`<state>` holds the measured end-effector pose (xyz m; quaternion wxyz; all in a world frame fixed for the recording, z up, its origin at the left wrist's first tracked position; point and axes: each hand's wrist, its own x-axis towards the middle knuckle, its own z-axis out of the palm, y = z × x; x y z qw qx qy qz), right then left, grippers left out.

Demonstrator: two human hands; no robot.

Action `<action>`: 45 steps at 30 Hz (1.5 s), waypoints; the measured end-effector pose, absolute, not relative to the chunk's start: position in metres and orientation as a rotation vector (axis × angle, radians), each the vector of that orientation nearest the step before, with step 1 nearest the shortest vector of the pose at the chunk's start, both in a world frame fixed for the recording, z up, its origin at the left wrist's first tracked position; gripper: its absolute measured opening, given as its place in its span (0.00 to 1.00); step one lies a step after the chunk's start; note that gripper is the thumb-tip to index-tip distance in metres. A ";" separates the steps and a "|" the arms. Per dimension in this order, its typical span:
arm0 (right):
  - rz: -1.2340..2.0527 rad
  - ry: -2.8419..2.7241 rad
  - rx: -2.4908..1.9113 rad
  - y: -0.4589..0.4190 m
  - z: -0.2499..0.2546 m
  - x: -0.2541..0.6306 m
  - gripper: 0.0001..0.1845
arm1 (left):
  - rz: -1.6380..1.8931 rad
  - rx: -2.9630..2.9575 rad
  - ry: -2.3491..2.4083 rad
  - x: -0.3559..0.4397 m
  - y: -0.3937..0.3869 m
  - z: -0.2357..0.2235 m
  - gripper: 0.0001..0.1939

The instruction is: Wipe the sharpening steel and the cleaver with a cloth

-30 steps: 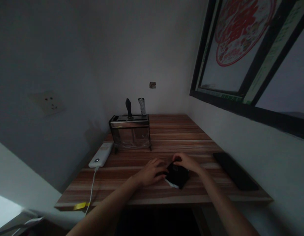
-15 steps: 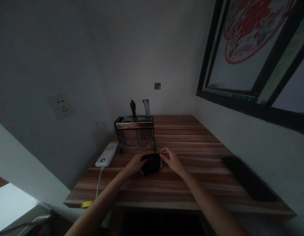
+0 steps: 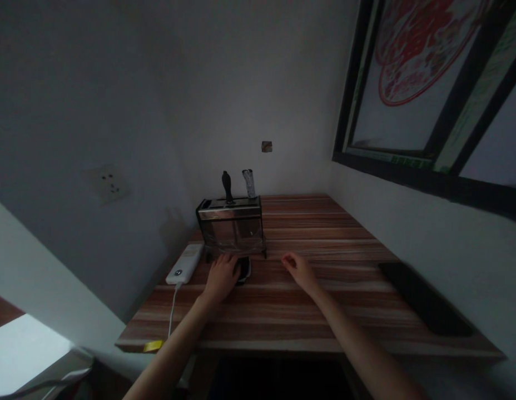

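Note:
My left hand (image 3: 222,275) is closed over a small black item with a pale edge (image 3: 244,270), perhaps a pouch. That item rests on the wood-grain table, just in front of the knife block; the hand covers its left part. To the right, apart from it, my right hand (image 3: 298,271) hovers low over the table with thumb and fingertips pinched together. Whether anything small is between those fingertips cannot be made out. Behind my left hand stands the clear-sided knife block (image 3: 231,228), with a black handle (image 3: 227,186) and a silvery wrapped handle (image 3: 249,183) sticking up.
A white power bank (image 3: 185,264) with a white cable (image 3: 172,314) lies at the table's left. Near the front left edge is a yellow tag (image 3: 153,346). A flat black slab (image 3: 425,300) lies along the right side of the wood-grain table (image 3: 308,219). Walls bound the back and sides.
The black item has moved left with my left hand, which now covers more of it. My right hand has come off it and shifted slightly right. The view has tilted a little.

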<state>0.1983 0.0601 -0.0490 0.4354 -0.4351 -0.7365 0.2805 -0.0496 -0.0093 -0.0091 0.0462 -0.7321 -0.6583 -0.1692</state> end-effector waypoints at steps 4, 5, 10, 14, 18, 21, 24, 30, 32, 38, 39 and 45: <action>0.663 -1.850 -1.096 0.057 -0.049 0.198 0.08 | -0.456 -2.307 -1.985 -0.041 -0.017 -0.016 0.21; 0.659 -1.855 -1.100 0.056 -0.049 0.198 0.08 | -0.448 -2.320 -1.986 -0.040 -0.018 -0.016 0.23; 0.651 -1.883 -1.114 0.052 -0.046 0.197 0.08 | -0.455 -2.333 -2.047 -0.043 -0.019 -0.012 0.26; 0.658 -1.892 -1.109 0.051 -0.045 0.196 0.08 | -0.517 -2.304 -2.101 -0.041 -0.021 -0.012 0.22; 0.675 -1.876 -1.093 0.050 -0.046 0.196 0.07 | -0.668 -2.270 -2.111 -0.041 -0.020 -0.015 0.21; 0.702 -1.845 -1.066 0.050 -0.048 0.195 0.07 | -0.906 -2.180 -2.078 -0.050 -0.017 -0.012 0.20; 0.747 -1.795 -1.020 0.054 -0.048 0.190 0.06 | -1.218 -1.972 -2.039 -0.067 -0.012 0.000 0.23; 0.898 -1.696 -0.905 0.100 -0.028 0.163 0.24 | -1.952 -1.556 -2.063 -0.094 0.004 0.012 0.24; 0.968 -1.670 -0.865 0.121 -0.017 0.154 0.37 | -1.966 -1.564 -2.084 -0.095 0.011 0.006 0.25; 1.271 -1.694 -0.708 0.153 0.000 0.139 0.51 | -2.046 -1.541 -2.066 -0.093 0.023 -0.013 0.26; 1.310 -1.701 -0.678 0.154 0.001 0.139 0.51 | -2.054 -1.544 -2.064 -0.094 0.023 -0.015 0.26; 1.403 -1.698 -0.545 0.154 0.016 0.141 0.42 | -2.068 -1.574 -2.075 -0.095 0.022 -0.021 0.26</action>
